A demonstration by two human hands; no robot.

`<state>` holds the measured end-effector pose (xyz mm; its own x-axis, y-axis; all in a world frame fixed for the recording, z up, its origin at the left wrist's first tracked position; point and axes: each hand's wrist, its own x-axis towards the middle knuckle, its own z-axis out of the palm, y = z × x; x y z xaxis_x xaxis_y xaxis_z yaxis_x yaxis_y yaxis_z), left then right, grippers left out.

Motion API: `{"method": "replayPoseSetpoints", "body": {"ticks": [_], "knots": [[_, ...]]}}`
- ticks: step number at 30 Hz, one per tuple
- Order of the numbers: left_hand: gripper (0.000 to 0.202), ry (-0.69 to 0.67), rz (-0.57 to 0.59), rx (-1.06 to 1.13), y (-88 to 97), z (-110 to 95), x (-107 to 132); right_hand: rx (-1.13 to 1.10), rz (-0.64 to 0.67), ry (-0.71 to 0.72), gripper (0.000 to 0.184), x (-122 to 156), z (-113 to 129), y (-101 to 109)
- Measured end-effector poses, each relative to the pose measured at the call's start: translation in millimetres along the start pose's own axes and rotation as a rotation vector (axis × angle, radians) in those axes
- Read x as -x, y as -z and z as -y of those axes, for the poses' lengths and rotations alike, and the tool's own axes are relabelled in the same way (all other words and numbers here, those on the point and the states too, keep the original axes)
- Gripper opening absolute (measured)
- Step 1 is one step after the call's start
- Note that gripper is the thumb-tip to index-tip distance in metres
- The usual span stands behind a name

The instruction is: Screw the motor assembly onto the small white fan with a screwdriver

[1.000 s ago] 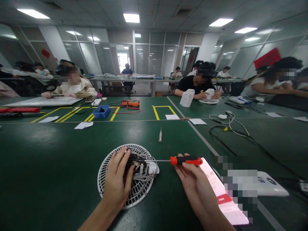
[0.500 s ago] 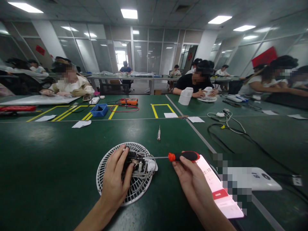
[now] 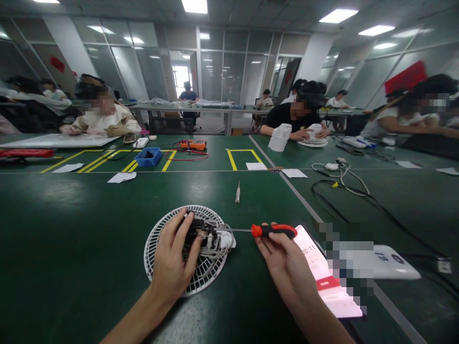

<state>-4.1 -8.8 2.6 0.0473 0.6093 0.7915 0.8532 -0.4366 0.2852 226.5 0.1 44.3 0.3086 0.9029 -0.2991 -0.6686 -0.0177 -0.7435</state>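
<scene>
A white round fan grille [image 3: 212,274] lies on the green table, with a fan motor assembly [image 3: 209,240] of dark and white parts and loose wires on top. My left hand [image 3: 171,255] is closed around the dark end of the assembly, its fingers hiding part of it. In my right hand [image 3: 287,267] is a screwdriver [image 3: 265,231] with a red and black handle, held level. Its shaft points left and the tip reaches in among the motor parts; the exact contact is hidden. A small clear-handled screwdriver [image 3: 237,193] lies beyond the grille.
A lit phone [image 3: 332,282] lies under my right wrist, beside a white device [image 3: 392,263]. Cables [image 3: 358,191] run along the right. Farther off are a blue bin [image 3: 147,157], an orange multimeter [image 3: 193,145] and paper slips. Several people sit at tables around.
The view has tilted slightly, so the table things sit a little higher. Both hands keep their holds, and the screwdriver shaft stays at the motor assembly.
</scene>
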Motion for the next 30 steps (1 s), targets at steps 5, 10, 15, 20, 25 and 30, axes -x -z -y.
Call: {"method": "replayPoseSetpoints", "body": {"ticks": [5,10,15,20,25,30], "knots": [[0.067,-0.002,0.020,0.006,1.5,-0.7,0.4,0.014,-0.034,-0.033,0.032,1.3,-1.0,-1.2],[0.048,-0.033,0.013,0.010,4.0,-2.2,0.9,-0.034,-0.024,-0.046,0.030,3.6,3.1,-3.0],[0.033,-0.056,0.011,-0.019,5.5,-4.5,0.2,-0.069,-0.050,-0.086,0.031,4.9,5.7,-5.4],[0.031,-0.092,-0.034,-0.012,6.6,-5.1,-0.6,-0.056,-0.087,-0.064,0.034,4.8,5.4,-6.4],[0.032,-0.100,-0.029,-0.013,6.9,-4.9,-0.2,-0.107,-0.120,-0.090,0.026,1.9,3.5,-6.2],[0.035,-0.096,-0.007,-0.002,5.4,-5.7,0.4,-0.072,-0.100,-0.082,0.033,0.8,-0.2,-4.2]]}}
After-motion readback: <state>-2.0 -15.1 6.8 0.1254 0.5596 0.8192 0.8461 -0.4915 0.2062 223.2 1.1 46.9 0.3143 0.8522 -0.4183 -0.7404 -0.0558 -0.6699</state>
